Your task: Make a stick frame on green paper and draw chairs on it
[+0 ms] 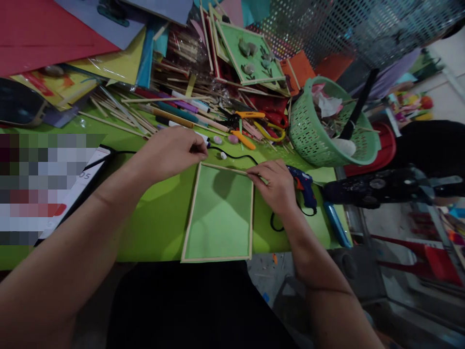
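Note:
A green card [221, 218] edged with thin wooden sticks lies on the green tabletop at the near edge, in front of my body. My right hand [274, 184] has its thumb and fingers closed on the stick edging at the card's top right corner. Just above the top left corner is my left hand [174, 148], its fingers pinched together; whatever is in them, if anything, cannot be made out. A small white pebble [223, 155] and pinkish stones [232, 139] lie beyond the card's top edge. To the right of my right hand rests a blue glue gun [304, 186].
Loose wooden sticks [121, 114], markers and orange-handled scissors [250, 115] clutter the back. A framed green card with stones [250, 53] leans on a pile there. The green basket [301, 126] stands at right, before a person's dark clothing [432, 150]. A black cord crosses the table.

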The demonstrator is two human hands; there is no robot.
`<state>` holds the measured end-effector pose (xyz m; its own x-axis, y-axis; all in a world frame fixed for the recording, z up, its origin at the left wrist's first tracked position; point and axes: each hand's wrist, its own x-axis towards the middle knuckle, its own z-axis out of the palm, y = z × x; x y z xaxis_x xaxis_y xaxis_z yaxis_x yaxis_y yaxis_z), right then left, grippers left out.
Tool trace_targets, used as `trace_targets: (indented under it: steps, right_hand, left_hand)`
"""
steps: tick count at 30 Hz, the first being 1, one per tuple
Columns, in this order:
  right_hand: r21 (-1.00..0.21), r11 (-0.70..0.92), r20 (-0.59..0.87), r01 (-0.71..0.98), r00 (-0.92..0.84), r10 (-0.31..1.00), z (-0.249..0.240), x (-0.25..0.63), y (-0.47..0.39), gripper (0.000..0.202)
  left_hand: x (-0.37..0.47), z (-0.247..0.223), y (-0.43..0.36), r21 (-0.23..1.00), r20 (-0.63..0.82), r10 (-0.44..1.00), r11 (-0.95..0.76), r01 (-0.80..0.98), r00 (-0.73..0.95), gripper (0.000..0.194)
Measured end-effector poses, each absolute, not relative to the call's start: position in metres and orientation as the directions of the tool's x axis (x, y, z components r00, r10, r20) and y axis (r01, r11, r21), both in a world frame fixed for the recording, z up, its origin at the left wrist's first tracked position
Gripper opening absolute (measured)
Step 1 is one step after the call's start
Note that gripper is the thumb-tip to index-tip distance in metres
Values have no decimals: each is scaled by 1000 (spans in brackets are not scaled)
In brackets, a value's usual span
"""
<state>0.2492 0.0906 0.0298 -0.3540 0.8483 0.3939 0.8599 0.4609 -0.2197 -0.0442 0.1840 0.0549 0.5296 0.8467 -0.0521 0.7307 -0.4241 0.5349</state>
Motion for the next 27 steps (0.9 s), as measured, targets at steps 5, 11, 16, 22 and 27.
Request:
trace_targets:
  steps: [5,11,16,22,27]
  right_hand:
    - [-236,446,371,864,-344,863,29,247,91,18]
    - [-225,443,371,868,-344,862,28,246,92,15]
    - [-225,468,399,855,-357,844,28,246,93,13]
    - [-247,466,404,850,-346,847,28,246,93,13]
    - [-241,465,394,852,-352,849,27,246,93,13]
  left_hand:
    - [-42,58,182,524,-80,837,-426,738,541,31]
    - [-38,55,180,489,-103,809,-465,738,578,30]
    - [-39,53,182,482,-79,807,-483,731,585,32]
    - [-45,53,186,486,-59,853,-429,761,518,32]
    - [-44,53,185,487,-80,840,-436,756,536,34]
